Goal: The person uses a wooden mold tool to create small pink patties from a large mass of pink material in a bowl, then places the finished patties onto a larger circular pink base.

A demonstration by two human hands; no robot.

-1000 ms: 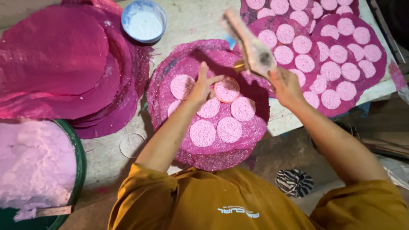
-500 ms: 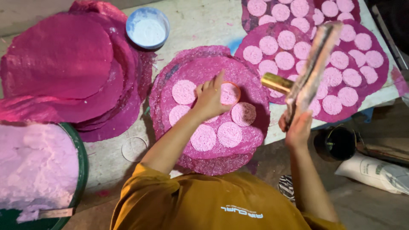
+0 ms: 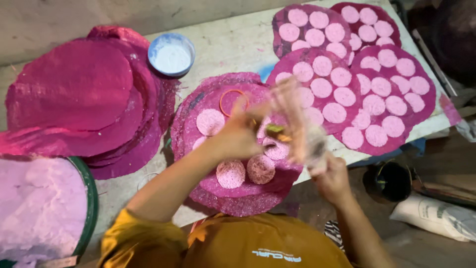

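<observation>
A round magenta woven mat (image 3: pixel 194 110) lies on the table in front of me, with several pale pink dough discs (image 3: pixel 210 121) on it and an orange ring (image 3: pixel 233 101) near its far side. My right hand (image 3: pixel 331 177) grips a flat paddle-like tool (image 3: pixel 300 126), which is blurred by motion and tilted over the mat. My left hand (image 3: pixel 237 135) is lifted above the discs, its fingertips against a small brass piece (image 3: pixel 275 130) at the tool's lower end. Blur hides whether those fingers grip it.
A stack of bare magenta mats (image 3: pixel 74 89) lies at the left, with a bowl of white powder (image 3: pixel 171 54) behind. A green basin (image 3: pixel 91 198) of pale pink dough sits near left. Mats filled with discs (image 3: pixel 377 89) cover the table's right. A dark bucket (image 3: pixel 391 181) and a sack (image 3: pixel 436 216) are on the floor.
My left hand has lifted off the discs and come up to the tool. My right hand has swung the tool from the right down over the mat.
</observation>
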